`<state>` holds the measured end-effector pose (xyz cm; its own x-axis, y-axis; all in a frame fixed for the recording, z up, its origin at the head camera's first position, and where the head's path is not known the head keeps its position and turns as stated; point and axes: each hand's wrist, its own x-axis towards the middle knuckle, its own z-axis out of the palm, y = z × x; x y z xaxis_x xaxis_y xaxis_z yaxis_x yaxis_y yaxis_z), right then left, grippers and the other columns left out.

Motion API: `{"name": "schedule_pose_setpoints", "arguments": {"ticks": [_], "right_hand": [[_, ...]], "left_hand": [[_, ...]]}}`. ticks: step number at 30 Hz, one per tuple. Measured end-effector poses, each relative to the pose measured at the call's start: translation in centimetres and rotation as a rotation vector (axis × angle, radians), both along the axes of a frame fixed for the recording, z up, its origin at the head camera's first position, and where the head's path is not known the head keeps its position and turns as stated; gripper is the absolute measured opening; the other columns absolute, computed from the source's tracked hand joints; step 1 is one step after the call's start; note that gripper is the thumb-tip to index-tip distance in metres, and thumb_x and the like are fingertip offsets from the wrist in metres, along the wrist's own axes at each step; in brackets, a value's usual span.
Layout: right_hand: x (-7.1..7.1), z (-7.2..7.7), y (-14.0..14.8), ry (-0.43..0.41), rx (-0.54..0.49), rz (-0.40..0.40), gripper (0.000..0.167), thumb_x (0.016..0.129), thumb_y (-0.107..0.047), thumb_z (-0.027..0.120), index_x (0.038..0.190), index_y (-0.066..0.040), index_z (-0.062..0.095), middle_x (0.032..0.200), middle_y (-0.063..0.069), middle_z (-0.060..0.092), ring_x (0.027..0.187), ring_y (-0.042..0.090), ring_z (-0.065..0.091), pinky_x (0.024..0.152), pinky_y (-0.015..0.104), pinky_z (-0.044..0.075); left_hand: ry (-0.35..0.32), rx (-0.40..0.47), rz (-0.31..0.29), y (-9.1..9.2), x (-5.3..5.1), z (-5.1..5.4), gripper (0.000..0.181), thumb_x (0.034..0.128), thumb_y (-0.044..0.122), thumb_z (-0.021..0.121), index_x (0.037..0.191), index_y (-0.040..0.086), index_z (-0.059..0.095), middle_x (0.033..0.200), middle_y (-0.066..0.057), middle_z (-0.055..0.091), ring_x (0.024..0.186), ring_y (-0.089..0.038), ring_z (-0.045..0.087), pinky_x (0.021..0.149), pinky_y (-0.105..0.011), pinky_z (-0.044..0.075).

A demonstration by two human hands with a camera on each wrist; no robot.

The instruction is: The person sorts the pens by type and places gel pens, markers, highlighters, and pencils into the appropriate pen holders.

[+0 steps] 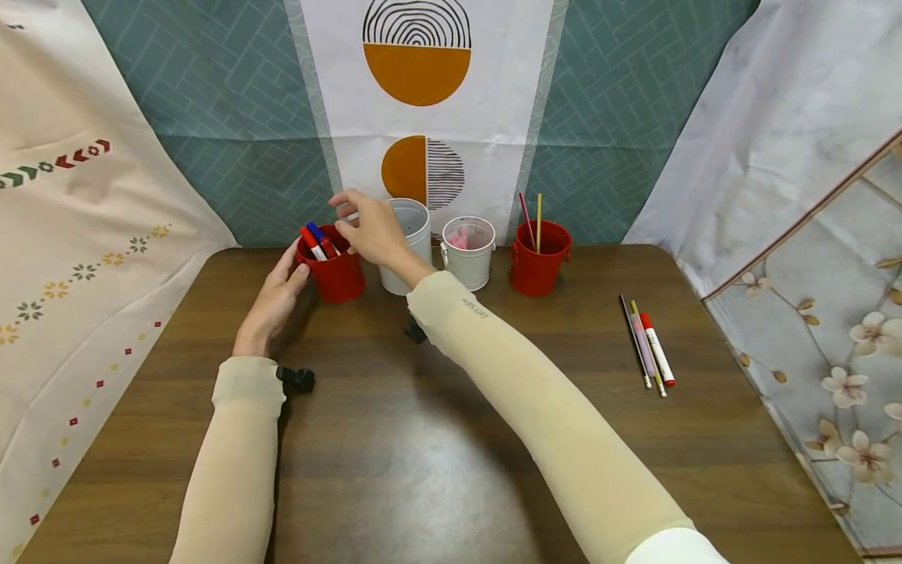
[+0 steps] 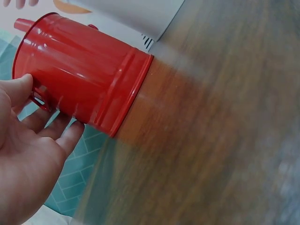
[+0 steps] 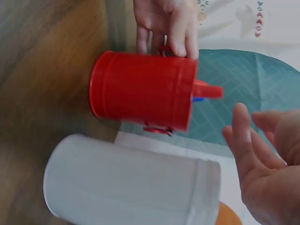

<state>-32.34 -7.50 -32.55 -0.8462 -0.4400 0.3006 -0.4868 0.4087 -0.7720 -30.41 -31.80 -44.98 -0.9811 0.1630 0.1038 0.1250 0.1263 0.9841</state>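
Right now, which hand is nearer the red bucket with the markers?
Left. The left hand touches the red bucket on its left side; the right hand is above its rim, apart.

Patterned cloths [image 1: 225,102] walling a wooden table [image 1: 366,486] suggest a booth.

Upright red bucket [image 1: 338,277], markers [image 1: 311,240] inside

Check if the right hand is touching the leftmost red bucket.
Apart: the right wrist view shows a strip of teal backdrop between the right hand and the red bucket.
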Motion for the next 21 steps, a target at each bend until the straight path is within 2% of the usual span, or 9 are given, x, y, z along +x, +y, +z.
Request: {"name": "schedule_pose_setpoints", "arguments": {"ticks": [3, 7, 13, 18, 21], "right_hand": [[0.4, 0.7, 1.5, 0.082, 0.018, 0.036, 0.029, 0.106, -0.011, 0.065, 0.134, -0.007, 0.068, 0.128, 0.011, 0.073, 0.105, 0.019, 0.075, 0.08, 0.023, 0.062], [0.9, 1.7, 4.5, 0.218, 0.011, 0.046, 0.023, 0.104, -0.011, 0.066, 0.125, -0.007, 0.073, 0.121, 0.009, 0.077, 0.102, 0.02, 0.076, 0.093, 0.028, 0.06], [2.4, 3.8, 10.8, 0.306, 0.076, 0.032, 0.022, 0.102, -0.009, 0.065, 0.122, -0.008, 0.075, 0.113, 0.005, 0.078, 0.097, 0.017, 0.075, 0.09, 0.029, 0.058], [3.7, 5.3, 16.7, 0.35, 0.115, -0.05, 0.019, 0.102, -0.012, 0.067, 0.118, -0.01, 0.077, 0.107, 0.003, 0.079, 0.093, 0.017, 0.076, 0.086, 0.036, 0.059], [4.4, 5.8, 20.3, 0.364, 0.123, -0.116, 0.019, 0.102, -0.013, 0.068, 0.118, -0.01, 0.077, 0.107, 0.004, 0.08, 0.092, 0.019, 0.076, 0.081, 0.039, 0.058]], "left_hand": [[0.0, -0.005, 0.011, 0.0, 0.2, 0.1, 0.064, 0.1155, 0.017, 0.039, 0.173, 0.027, 0.012, 0.179, 0.001, 0.011, 0.165, -0.024, 0.009, 0.133, -0.052, 0.012], [-0.017, -0.007, 0.02, 0.5, 0.5, 0.7, 0.065, 0.115, 0.015, 0.04, 0.173, 0.024, 0.012, 0.18, 0.0, 0.009, 0.165, -0.025, 0.008, 0.133, -0.052, 0.011], [-0.029, -0.014, 0.031, 0.6, 0.5, 0.7, 0.065, 0.1151, 0.015, 0.039, 0.173, 0.027, 0.012, 0.18, 0.001, 0.008, 0.165, -0.025, 0.007, 0.133, -0.052, 0.012], [-0.014, -0.033, 0.04, 0.1, 0.2, 0.1, 0.064, 0.1153, 0.018, 0.04, 0.172, 0.03, 0.013, 0.18, 0.004, 0.009, 0.165, -0.023, 0.008, 0.133, -0.051, 0.014], [-0.016, -0.011, 0.032, 0.1, 0.1, 0.1, 0.064, 0.1152, 0.017, 0.04, 0.172, 0.03, 0.014, 0.18, 0.003, 0.009, 0.165, -0.023, 0.008, 0.133, -0.051, 0.013]]}}
